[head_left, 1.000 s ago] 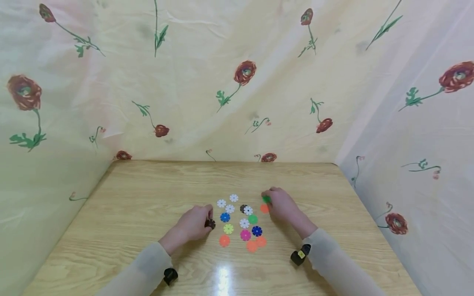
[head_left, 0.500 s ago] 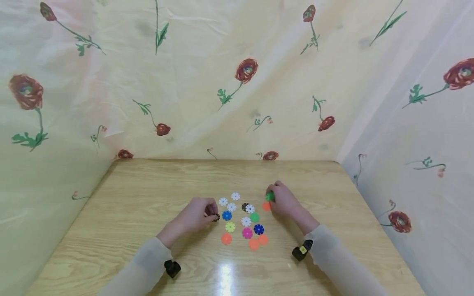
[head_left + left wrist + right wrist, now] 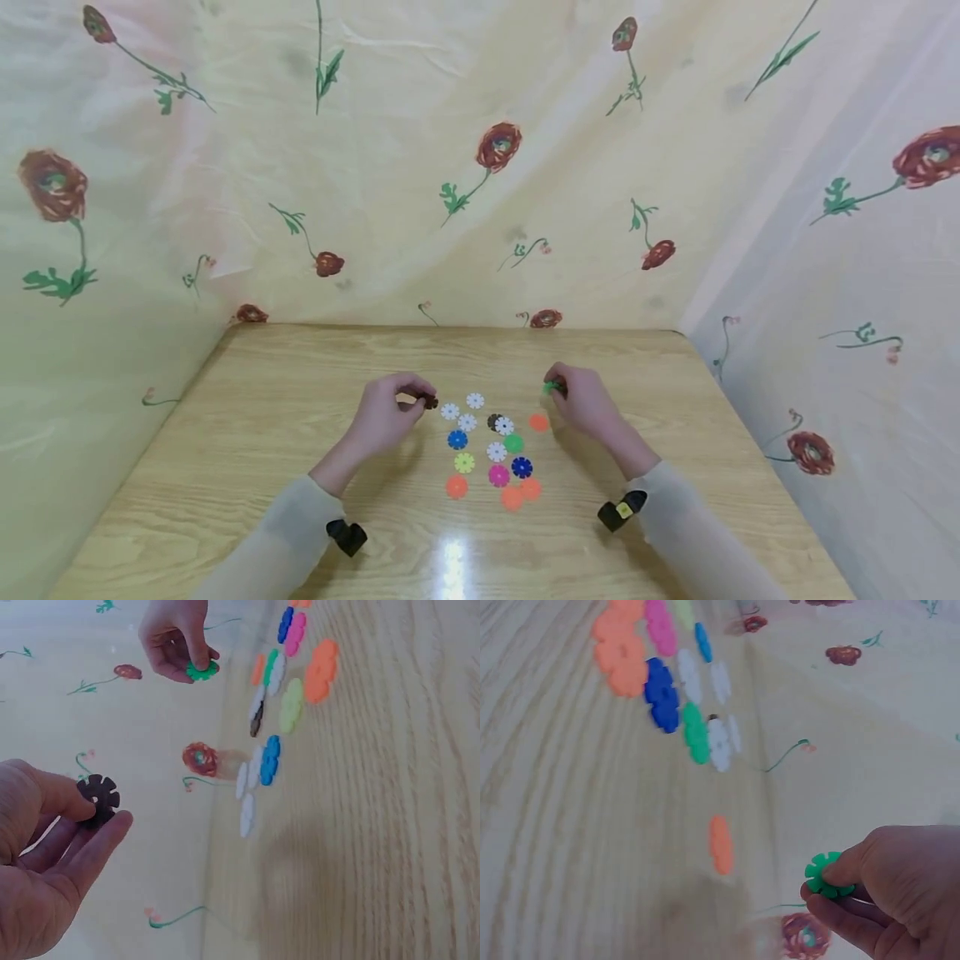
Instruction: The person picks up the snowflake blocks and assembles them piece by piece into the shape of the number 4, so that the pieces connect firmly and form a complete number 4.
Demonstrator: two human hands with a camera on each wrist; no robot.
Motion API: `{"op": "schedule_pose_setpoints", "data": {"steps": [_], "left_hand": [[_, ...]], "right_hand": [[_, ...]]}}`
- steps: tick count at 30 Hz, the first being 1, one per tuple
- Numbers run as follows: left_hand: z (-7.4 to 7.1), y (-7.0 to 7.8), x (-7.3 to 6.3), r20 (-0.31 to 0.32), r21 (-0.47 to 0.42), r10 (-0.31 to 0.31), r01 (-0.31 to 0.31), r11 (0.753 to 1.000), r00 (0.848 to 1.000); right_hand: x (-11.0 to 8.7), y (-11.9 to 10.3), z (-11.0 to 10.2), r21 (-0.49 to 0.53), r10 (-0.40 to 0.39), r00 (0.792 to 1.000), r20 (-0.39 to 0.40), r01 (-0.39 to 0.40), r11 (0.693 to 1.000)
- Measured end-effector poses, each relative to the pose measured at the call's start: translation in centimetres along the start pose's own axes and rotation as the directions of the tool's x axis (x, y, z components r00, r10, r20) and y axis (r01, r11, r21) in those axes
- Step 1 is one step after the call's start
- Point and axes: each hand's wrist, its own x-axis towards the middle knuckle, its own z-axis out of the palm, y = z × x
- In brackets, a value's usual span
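My left hand [image 3: 387, 414] pinches a dark brown notched disc [image 3: 98, 800] between thumb and fingers, left of the scattered discs. In the left wrist view the disc faces the camera, its notches and centre hole showing. To the right of the group, my right hand [image 3: 587, 403] pinches a green notched disc [image 3: 829, 874] by its edge. Both hands are raised over the wooden table, apart from each other. Nearest the left hand lie white discs [image 3: 450, 412]; an orange disc [image 3: 538, 422] lies just below the right hand.
Between the hands several flat notched discs lie on the table [image 3: 300, 367]: a blue disc [image 3: 457, 440], a yellow disc [image 3: 464, 462], a pink disc [image 3: 498, 476], a green one and others. A white disc [image 3: 505, 426] overlaps a brown one. Flowered cloth [image 3: 390, 167] hangs behind and at both sides.
My left hand has moved up and away from the viewer with the brown disc. The right hand has shifted slightly right and up, still pinching the green disc. The discs on the table stay put.
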Motion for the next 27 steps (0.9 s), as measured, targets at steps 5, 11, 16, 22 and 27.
{"op": "schedule_pose_setpoints", "data": {"steps": [5, 11, 16, 22, 27], "left_hand": [[-0.1, 0.6, 0.1, -0.074, -0.117, -0.027, 0.019, 0.993, 0.997], [-0.4, 1.6, 0.2, -0.132, -0.154, -0.011, -0.009, 0.988, 0.991], [-0.6, 2.1, 0.3, -0.151, -0.157, -0.002, -0.022, 0.987, 0.989], [-0.5, 2.9, 0.4, -0.141, -0.214, -0.003, -0.027, 0.976, 0.99], [-0.3, 4.4, 0.6, -0.115, -0.261, 0.025, -0.055, 0.964, 0.993]], "right_hand": [[0.2, -1.9, -1.2, 0.04, -0.097, 0.991, -0.097, 0.101, 0.994], [0.2, -4.8, -2.5, 0.079, -0.207, 0.968, -0.139, 0.22, 0.972], [0.0, -6.5, -3.1, 0.075, -0.257, 0.953, -0.159, 0.271, 0.96], [-0.4, -8.0, -3.5, 0.096, -0.316, 0.927, -0.201, 0.34, 0.936], [-0.6, -9.4, -3.9, 0.11, -0.37, 0.89, -0.267, 0.41, 0.906]]}}
